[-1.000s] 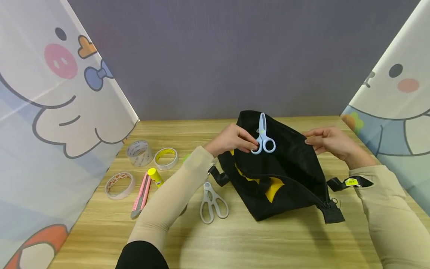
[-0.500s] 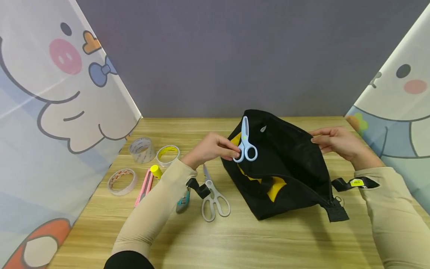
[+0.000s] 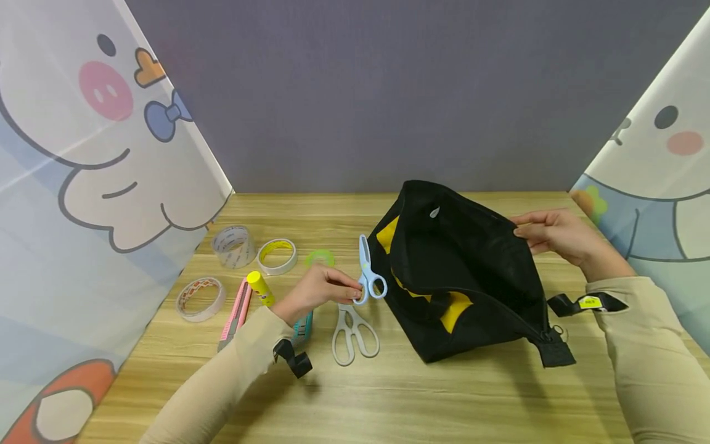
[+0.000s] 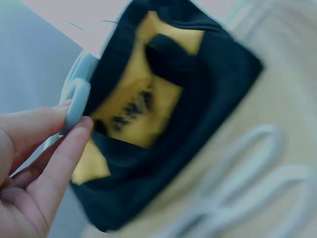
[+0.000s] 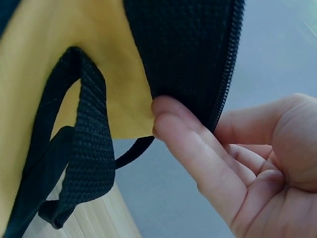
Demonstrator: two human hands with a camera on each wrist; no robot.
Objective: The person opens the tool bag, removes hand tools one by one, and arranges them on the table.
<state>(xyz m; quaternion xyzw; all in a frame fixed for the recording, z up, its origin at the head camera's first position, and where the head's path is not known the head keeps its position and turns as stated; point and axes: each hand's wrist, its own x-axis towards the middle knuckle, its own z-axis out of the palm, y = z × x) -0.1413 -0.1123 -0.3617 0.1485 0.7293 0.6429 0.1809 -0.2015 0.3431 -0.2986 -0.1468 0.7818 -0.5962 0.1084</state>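
Light-blue scissors [image 3: 366,271] are pinched by one handle loop in my left hand [image 3: 322,288], blades pointing up and away, just left of the bag and above the table. A black and yellow zippered bag [image 3: 460,271] stands with its mouth spread wide. My right hand [image 3: 566,237] pinches the bag's far right rim; in the right wrist view the fingers [image 5: 193,148] lie on the outside of the fabric beside the zipper [image 5: 229,69]. Grey-handled scissors [image 3: 355,336] lie on the table below my left hand, their blades mostly hidden by it.
On the left of the table [image 3: 388,407] lie clear tape rolls [image 3: 233,246] [image 3: 201,300], a yellow-cored tape roll [image 3: 277,256], a green ring-shaped roll [image 3: 320,257], a yellow-capped glue stick [image 3: 259,287], a pink cutter [image 3: 235,313] and a teal cutter [image 3: 302,328], partly hidden.
My left hand has carried the light-blue scissors left and toward me, from over the bag's mouth to beside the bag. My right hand keeps its grip on the rim.
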